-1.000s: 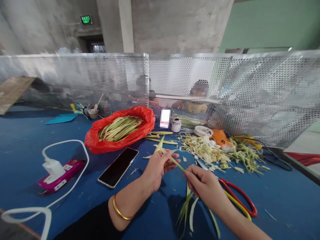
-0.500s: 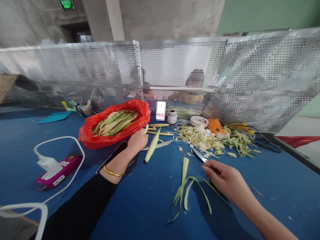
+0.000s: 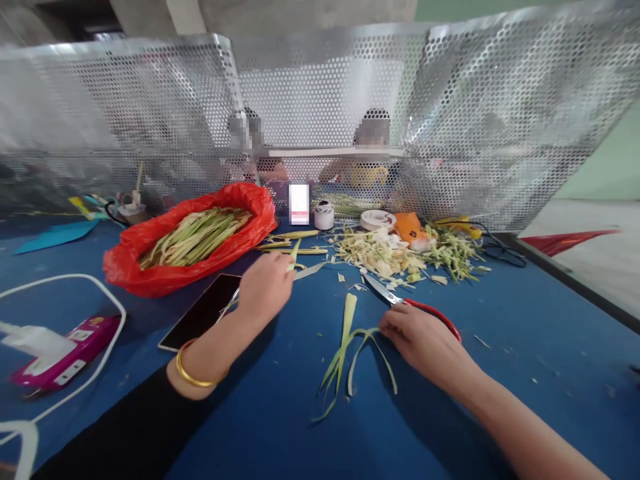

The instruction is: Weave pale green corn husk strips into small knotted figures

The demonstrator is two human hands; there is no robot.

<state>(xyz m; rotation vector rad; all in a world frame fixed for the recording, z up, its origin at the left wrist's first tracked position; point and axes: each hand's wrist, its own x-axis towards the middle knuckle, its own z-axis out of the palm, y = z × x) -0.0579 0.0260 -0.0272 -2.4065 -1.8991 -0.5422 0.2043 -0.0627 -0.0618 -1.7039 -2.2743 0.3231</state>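
Note:
My left hand is closed around a pale green, tapered husk roll. Only its tip shows above the fingers; the rest is hidden. My right hand has its fingers curled together at the end of a thin green leaf strip, which runs to a split leaf on the blue table. Just beyond that hand lie scissors with red handles, their blades pointing away to the left; part of a handle is behind the hand. A flat pale leaf lies beyond the left hand.
A red plastic bag of long leaves stands at left, near a dark tablet and a purple power strip. Scraps, a tape roll and a small jar lie ahead. People sit behind the perforated screen.
My left hand has closed over the husk roll that lay on the table. My right hand has shifted left and nearer me, showing the scissors' red handles. The whole view has swung.

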